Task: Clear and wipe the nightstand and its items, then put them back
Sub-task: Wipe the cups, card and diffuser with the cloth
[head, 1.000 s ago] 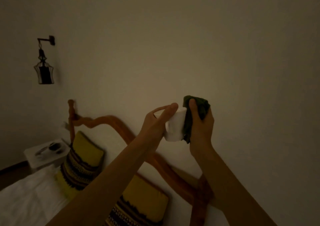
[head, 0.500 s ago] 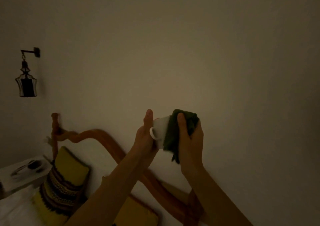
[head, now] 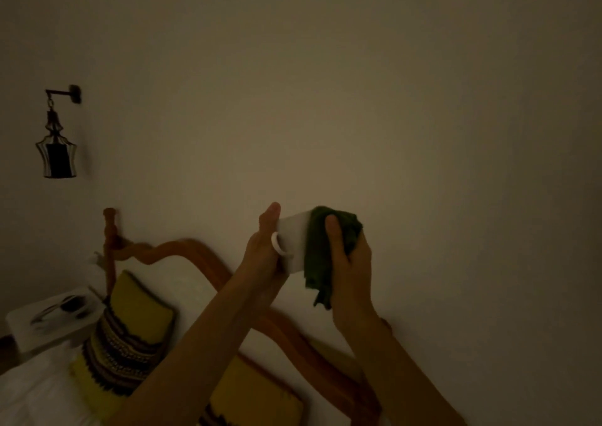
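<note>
In dim light I hold a white mug point(head: 291, 244) up in front of the wall. My left hand point(head: 265, 251) grips it at the handle side, thumb up along its edge. My right hand point(head: 347, 259) grips a dark green cloth point(head: 325, 253) and presses it around the mug's right side; a corner of the cloth hangs down below. A white nightstand point(head: 19, 328) stands far left beyond the bed, with dark blurred items point(head: 70, 305) on its top.
A curved wooden headboard point(head: 182, 246) runs behind my arms. Two yellow patterned pillows point(head: 130, 321) lean on it above white bedding point(head: 35, 393). A dark lantern lamp point(head: 58, 151) hangs from a wall bracket at upper left.
The mug has turned in my left hand, so the handle now faces me. The cloth has shifted around the mug's right side. My view has swung back and forth.
</note>
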`<action>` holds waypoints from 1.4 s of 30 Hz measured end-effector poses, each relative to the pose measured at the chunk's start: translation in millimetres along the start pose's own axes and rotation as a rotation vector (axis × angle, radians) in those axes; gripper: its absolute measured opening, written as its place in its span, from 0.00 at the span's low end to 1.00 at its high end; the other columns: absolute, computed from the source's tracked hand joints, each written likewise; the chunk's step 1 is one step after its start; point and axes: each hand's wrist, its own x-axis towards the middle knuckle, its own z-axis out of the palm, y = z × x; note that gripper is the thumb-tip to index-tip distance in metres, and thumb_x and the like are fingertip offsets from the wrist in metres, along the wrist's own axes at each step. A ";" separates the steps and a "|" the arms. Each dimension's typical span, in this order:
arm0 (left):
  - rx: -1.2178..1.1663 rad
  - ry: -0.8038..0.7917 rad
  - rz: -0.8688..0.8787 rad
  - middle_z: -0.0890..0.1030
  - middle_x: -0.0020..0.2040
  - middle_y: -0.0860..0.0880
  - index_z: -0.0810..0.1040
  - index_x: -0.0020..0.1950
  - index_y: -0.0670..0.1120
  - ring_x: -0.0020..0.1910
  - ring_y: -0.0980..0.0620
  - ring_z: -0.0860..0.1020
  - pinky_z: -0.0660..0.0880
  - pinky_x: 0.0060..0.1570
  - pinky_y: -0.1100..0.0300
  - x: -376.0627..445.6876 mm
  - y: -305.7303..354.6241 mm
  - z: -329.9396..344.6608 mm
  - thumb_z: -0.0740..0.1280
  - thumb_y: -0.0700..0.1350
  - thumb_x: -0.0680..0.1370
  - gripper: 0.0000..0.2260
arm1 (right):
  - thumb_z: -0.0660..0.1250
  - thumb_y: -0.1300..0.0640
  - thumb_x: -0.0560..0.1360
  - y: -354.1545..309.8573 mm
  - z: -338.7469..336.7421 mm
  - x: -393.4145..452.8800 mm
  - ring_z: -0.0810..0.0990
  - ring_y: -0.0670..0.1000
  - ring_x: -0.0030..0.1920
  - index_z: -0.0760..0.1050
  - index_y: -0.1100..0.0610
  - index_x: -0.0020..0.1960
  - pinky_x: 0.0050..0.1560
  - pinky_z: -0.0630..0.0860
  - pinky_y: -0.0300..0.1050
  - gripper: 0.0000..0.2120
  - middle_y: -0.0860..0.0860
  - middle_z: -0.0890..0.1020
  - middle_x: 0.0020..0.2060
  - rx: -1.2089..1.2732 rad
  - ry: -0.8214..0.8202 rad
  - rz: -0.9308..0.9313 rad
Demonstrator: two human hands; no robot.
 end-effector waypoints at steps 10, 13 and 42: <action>0.072 -0.069 0.034 0.81 0.55 0.41 0.76 0.61 0.42 0.52 0.44 0.80 0.80 0.50 0.52 -9.3 10.1 -3.1 0.58 0.69 0.65 0.38 | 0.65 0.45 0.78 -15.9 -0.9 11.6 0.83 0.47 0.49 0.74 0.50 0.61 0.41 0.80 0.37 0.14 0.45 0.83 0.49 0.130 0.060 0.002; 0.033 -0.084 0.002 0.79 0.60 0.38 0.73 0.68 0.38 0.58 0.40 0.79 0.76 0.60 0.46 -8.6 17.2 -3.5 0.58 0.69 0.69 0.40 | 0.67 0.40 0.77 -20.5 4.2 -4.9 0.82 0.40 0.48 0.73 0.42 0.56 0.45 0.80 0.33 0.11 0.38 0.82 0.47 -0.065 -0.034 -0.221; 0.385 -0.333 0.044 0.78 0.61 0.34 0.78 0.65 0.39 0.59 0.36 0.79 0.76 0.61 0.44 -12.0 15.9 -11.2 0.75 0.45 0.70 0.24 | 0.66 0.51 0.75 -13.3 -24.9 6.8 0.76 0.40 0.54 0.67 0.53 0.61 0.53 0.76 0.33 0.17 0.46 0.74 0.53 -0.329 0.066 -0.547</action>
